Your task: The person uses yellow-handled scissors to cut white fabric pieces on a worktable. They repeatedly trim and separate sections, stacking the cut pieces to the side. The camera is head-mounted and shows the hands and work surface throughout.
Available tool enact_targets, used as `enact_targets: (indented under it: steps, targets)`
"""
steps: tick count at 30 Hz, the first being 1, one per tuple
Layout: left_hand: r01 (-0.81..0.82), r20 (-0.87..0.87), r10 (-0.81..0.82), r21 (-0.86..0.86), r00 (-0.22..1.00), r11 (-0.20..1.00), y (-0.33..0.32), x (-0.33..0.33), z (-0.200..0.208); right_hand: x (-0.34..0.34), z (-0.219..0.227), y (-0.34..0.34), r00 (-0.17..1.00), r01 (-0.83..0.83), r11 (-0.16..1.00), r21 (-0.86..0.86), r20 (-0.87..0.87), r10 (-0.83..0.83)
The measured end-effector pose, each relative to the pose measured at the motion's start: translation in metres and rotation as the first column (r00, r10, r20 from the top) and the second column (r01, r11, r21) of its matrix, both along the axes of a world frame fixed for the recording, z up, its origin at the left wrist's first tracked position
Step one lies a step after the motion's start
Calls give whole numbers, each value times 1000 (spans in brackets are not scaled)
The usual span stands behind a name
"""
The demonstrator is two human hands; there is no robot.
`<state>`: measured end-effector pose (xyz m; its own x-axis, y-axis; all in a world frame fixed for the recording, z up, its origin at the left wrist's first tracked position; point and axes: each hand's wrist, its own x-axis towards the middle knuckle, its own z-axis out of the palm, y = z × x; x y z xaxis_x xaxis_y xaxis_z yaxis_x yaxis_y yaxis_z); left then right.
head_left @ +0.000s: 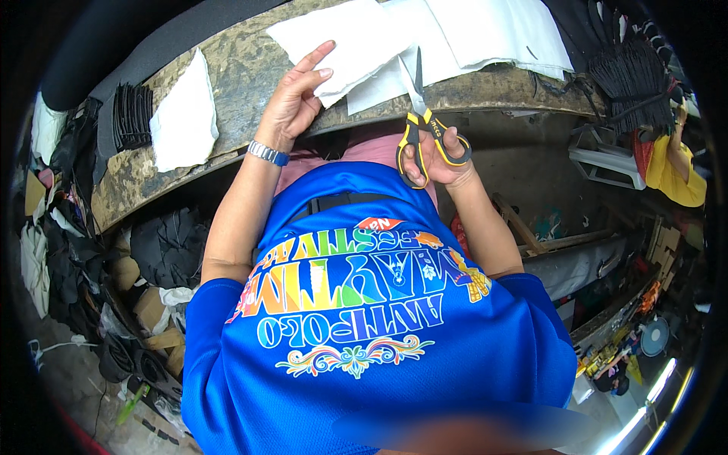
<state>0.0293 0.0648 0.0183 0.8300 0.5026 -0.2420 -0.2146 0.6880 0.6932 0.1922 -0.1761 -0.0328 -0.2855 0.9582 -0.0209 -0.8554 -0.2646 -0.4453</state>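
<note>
My right hand (447,161) has its thumb and fingers through the loops of yellow-and-black scissors (419,117). Their blades point away from me, slightly spread, at the edges of the white sheets. A white cloth-like sheet (349,42) lies on the worn wooden table (235,57), its corner hanging near the front edge. Beside that corner, my left hand (297,98) is held with its fingers stretched and apart, gripping nothing. Whether its fingertips touch the sheet, I cannot tell. More white sheets (493,34) overlap to the right.
A separate white piece (186,117) lies on the table's left, next to a stack of black pieces (133,117). A tied black bundle (631,87) sits at the far right. Dark scraps (171,246) pile up below left. Someone in yellow (675,171) is at the right edge.
</note>
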Motion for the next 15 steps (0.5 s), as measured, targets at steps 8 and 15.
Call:
enact_targets:
  steps: [8, 15]
  targets:
    - [-31, -119, 50, 158, 992, 987, -5, 2, -1, 5, 3, -2, 994, -77, 997, 13, 80, 76]
    - [-27, -131, 53, 195, 990, 980, -9, 2, 1, 5, 1, 0, 997, -40, 999, 31, 60, 38]
